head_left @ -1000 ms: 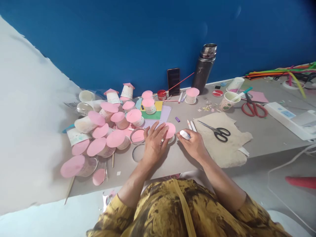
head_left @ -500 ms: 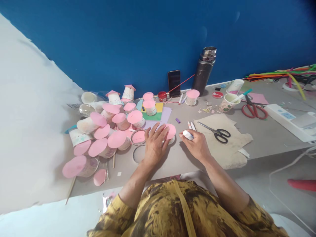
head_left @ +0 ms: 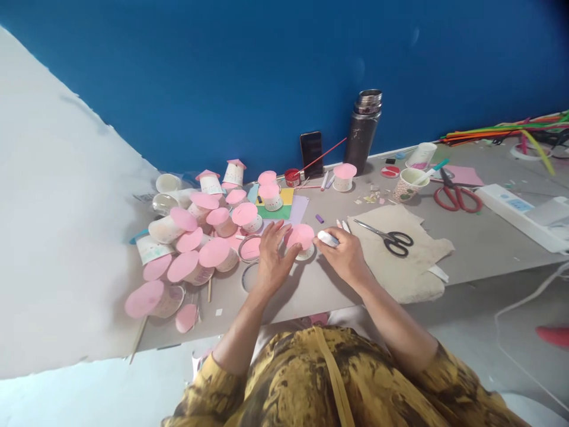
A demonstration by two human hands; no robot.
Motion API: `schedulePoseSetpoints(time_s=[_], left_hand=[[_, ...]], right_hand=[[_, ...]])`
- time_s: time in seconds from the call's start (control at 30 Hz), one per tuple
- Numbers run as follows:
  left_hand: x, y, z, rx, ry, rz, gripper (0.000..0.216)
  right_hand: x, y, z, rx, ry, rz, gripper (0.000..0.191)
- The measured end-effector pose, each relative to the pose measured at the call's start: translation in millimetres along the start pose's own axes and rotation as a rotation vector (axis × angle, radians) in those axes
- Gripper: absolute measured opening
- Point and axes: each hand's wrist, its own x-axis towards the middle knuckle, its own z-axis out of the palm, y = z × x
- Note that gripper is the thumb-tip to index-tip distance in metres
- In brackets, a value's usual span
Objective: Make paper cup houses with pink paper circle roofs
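My left hand is open beside a small paper cup topped with a round pink paper disc. Its thumb reaches the near edge of the disc, while the fingers spread along the left side. In my right hand is a white glue stick, gripped just right of that cup and pointing up to the left. Left of my left hand lie a grey tape ring and a crowd of paper cups with pink discs, some upright and some lying over.
Black-handled scissors rest on a beige cloth at right. Behind stand a dark flask and a phone against the blue wall. Red-handled scissors, a patterned cup and a white power strip are farther right.
My left hand has drawn back from over the pink disc to its left side, thumb now at its near edge. My right hand has shifted slightly left with the glue stick.
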Motion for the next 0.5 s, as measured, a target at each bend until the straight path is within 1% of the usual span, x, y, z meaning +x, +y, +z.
schedulePoseSetpoints(time_s=[0.1,0.2,0.33,0.5], left_hand=[[0.9,-3.0,3.0,0.007,-0.004,0.006,0.036],[0.1,-3.3,3.4,-0.008,-0.021,-0.022,0.032],[-1.3,-3.1,4.2,-0.039,-0.028,-0.073,0.033],[-1.9,-4.4,6.4,-0.054,-0.025,-0.108,0.032]], right_hand=[[5.2,-3.7,10.9,-0.022,0.009,-0.02,0.019],[7.0,-3.9,16.0,-0.035,0.0,-0.012,0.021],[6.6,-1.7,16.6,-0.047,-0.018,0.001,0.024],[6.0,-0.7,15.1,-0.046,-0.044,0.013,0.022]])
